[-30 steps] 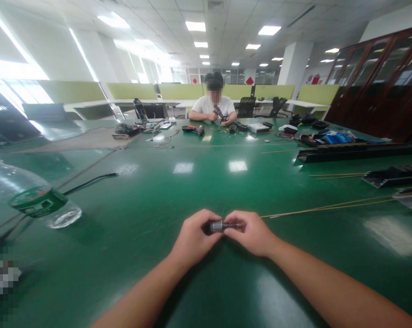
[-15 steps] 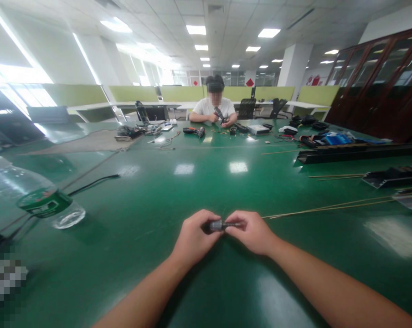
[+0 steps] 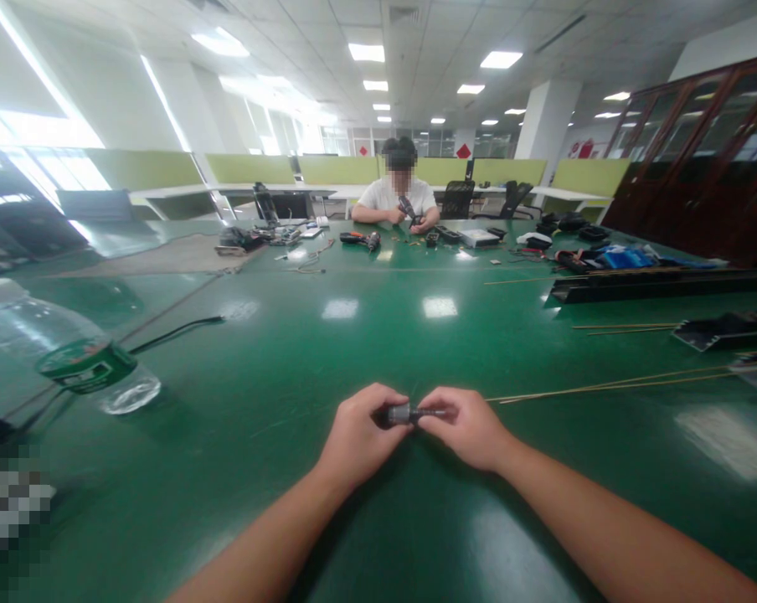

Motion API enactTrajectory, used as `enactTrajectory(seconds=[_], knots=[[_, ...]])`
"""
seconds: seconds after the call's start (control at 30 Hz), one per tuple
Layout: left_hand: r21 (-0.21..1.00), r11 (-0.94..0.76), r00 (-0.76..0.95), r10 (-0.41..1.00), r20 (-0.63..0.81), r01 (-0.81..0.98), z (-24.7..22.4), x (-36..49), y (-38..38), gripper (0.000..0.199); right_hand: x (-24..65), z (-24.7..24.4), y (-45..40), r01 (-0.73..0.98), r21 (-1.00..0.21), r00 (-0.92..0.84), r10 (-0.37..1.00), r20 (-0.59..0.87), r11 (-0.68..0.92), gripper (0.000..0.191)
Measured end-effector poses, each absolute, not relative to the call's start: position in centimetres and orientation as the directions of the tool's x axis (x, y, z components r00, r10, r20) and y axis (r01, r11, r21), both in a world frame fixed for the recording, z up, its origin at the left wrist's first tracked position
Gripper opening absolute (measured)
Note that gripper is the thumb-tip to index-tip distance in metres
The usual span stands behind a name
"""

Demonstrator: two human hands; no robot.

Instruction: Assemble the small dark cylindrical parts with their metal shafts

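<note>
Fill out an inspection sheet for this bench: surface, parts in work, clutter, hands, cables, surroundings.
Surface: glossy green tabletop, with bright reflections.
Parts in work: small grey cylindrical part with a thin dark shaft; fine detail too small to tell.
Clutter: clear bottle at left; thin rods and black channel at right; orange-and-black power tool on the far side.
Hands: left hand grips the cylindrical part; right hand pinches the shaft.
Cables: black cable by the bottle, one end loose on the tabletop.
Surroundings: co-worker in white across the table, holding a dark tool; green partitions behind; dark wooden cabinets at right.
</note>
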State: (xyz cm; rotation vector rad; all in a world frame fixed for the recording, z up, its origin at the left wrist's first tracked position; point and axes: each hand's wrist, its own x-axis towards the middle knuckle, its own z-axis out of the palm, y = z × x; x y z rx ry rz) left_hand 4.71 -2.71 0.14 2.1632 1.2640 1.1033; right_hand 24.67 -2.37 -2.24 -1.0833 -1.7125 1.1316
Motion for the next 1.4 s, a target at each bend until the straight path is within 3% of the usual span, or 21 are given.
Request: enactTrajectory(seconds=[0.67, 1.2, 1.4], knots=[[0.668, -0.509, 0.255, 0.858, 0.446, 0.544, 0.1, 4.1, -2.4, 0.016, 24.7, -2.1, -2.3, 0.319, -0.933, -0.222, 0.970, 0.094, 0.164, 0.017], [0.666, -0.480, 0.218, 0.871, 0.440, 0.571, -0.1, 3.9, -2.0, 0.021, 24.8, -1.8, -2.2, 0.234, -0.965, -0.181, 0.981, 0.072, 0.114, 0.018], [0.610, -0.469, 0.223, 0.871, 0.437, 0.638, 0.2, 2.9, -1.5, 0.023, 24.9, -2.3, -1.8, 0.181, -0.981, -0.160, 0.986, 0.041, 0.070, 0.022]])
